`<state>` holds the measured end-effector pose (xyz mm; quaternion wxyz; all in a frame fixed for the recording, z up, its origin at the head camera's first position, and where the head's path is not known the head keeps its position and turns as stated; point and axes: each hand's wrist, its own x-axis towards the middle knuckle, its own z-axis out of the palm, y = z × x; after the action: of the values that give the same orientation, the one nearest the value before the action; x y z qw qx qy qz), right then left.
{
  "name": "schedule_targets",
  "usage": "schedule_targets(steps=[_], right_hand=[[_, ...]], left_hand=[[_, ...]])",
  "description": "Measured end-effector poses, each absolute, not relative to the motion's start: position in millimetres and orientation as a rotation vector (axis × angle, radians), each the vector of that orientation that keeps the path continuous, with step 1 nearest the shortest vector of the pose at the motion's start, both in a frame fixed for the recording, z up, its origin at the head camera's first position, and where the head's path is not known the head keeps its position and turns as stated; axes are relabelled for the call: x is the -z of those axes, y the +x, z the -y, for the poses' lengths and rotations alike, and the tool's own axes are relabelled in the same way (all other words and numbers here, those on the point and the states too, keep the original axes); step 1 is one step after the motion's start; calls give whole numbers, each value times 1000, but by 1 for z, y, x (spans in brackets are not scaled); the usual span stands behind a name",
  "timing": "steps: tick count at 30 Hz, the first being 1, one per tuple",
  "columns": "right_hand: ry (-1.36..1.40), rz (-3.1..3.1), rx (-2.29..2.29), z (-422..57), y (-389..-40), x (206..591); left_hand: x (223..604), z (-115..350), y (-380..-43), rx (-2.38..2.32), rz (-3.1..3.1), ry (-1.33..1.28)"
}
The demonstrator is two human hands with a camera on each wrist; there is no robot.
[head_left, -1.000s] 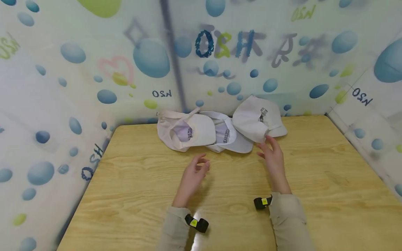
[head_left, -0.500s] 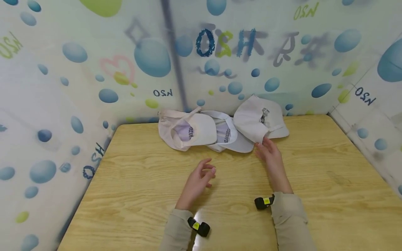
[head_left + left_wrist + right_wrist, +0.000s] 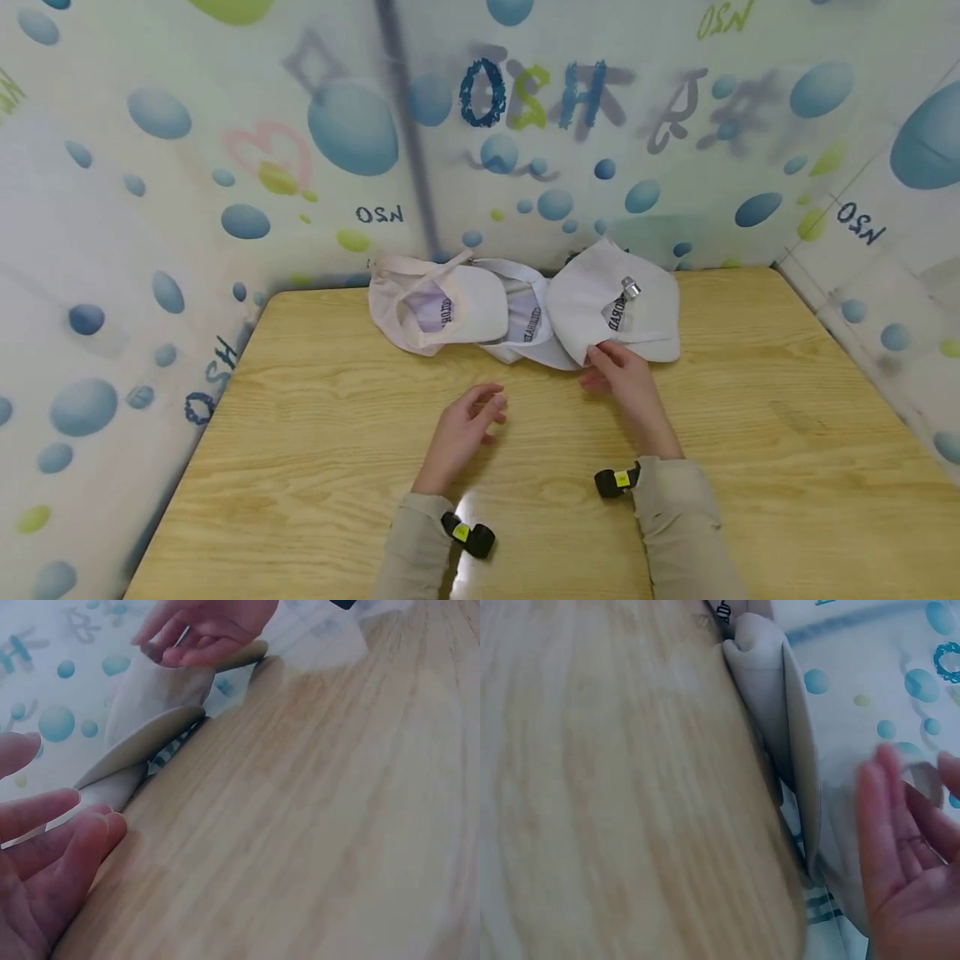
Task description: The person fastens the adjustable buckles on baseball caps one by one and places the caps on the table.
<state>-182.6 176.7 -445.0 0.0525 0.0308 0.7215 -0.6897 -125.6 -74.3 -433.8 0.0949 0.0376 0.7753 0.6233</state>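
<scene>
Three pale baseball caps lie in a row along the back of the table in the head view. My right hand (image 3: 632,390) pinches the near edge of the rightmost white cap (image 3: 576,307), whose back opening and metal buckle (image 3: 631,287) face up. Left of it is the middle cap (image 3: 525,323), its dark lettering partly showing, overlapped by its neighbours. A cream cap (image 3: 483,304) with its strap up lies at the left end. My left hand (image 3: 459,437) hovers over the wood in front of the caps, fingers loosely bent, holding nothing.
The light wooden table (image 3: 315,467) meets a patterned wall sheet (image 3: 480,192) right behind the caps. Side sheets with blue dots rise at left and right. Both wrists carry black straps with a small camera (image 3: 476,540).
My right hand has taken hold of the right cap's edge and drawn the cap a little towards me and to the left. The left hand stays nearly in place.
</scene>
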Motion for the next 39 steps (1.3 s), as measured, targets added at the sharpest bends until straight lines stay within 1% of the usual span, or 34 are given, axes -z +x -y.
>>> schedule_targets(steps=[3, 6, 12, 17, 24, 29, 35, 39], right_hand=[[155, -2241, 2101, -174, -182, 445], [186, -2199, 2209, -171, -181, 445], [62, -1883, 2614, -163, -180, 438], [3, -1735, 2754, -155, -176, 425], [-49, -1782, 2602, -143, -166, 403], [-205, -1883, 2396, -133, -160, 395], [-353, -1986, 2074, -115, -149, 379], [-387, -2007, 1952, -111, -144, 373]], left_hand=[[434, 74, -125, -1848, -2299, 91], [433, 73, -126, -1845, -2304, 62], [434, 62, -130, -1884, -2268, 8], [438, 46, -137, -1986, -2169, 101], [443, 40, -141, -2049, -2078, 187], [441, 43, -140, -2061, -2033, 283], [439, 48, -138, -2049, -2038, 267], [437, 50, -137, -2040, -2011, 292]])
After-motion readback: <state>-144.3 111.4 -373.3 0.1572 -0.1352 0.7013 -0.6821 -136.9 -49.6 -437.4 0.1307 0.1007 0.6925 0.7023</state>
